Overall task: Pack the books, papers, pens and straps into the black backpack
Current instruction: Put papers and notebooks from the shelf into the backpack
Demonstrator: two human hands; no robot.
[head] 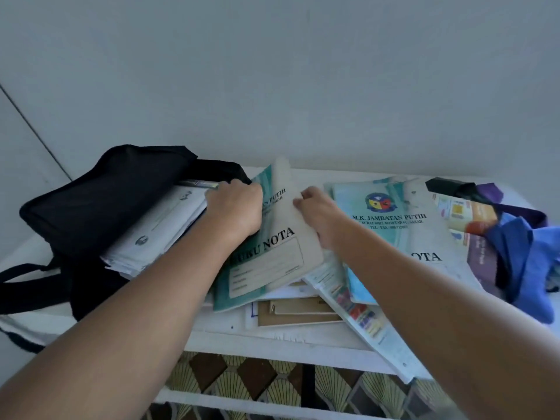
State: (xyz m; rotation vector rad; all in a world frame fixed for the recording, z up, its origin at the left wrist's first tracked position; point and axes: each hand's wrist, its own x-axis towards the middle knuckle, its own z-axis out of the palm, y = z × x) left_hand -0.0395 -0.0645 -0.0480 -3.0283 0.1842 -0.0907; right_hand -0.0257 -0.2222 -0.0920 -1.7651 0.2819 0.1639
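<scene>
The black backpack (100,201) lies open on its side at the table's left, with white papers (160,228) sticking out of its mouth. My left hand (235,207) grips the top left edge of a green "Buku Nota" notebook (272,253) next to the bag's opening. My right hand (318,213) pinches the same notebook's right edge, and its cover bends upward. A second light-blue notebook (403,219) lies flat to the right. Blue and purple straps (527,253) are heaped at the far right.
Under the notebook lie brown booklets (300,313), loose sheets and a printed leaflet (363,319) that overhangs the white table's (272,338) front edge. Colourful booklets (466,213) sit at the back right. A plain wall stands close behind. A patterned floor shows below.
</scene>
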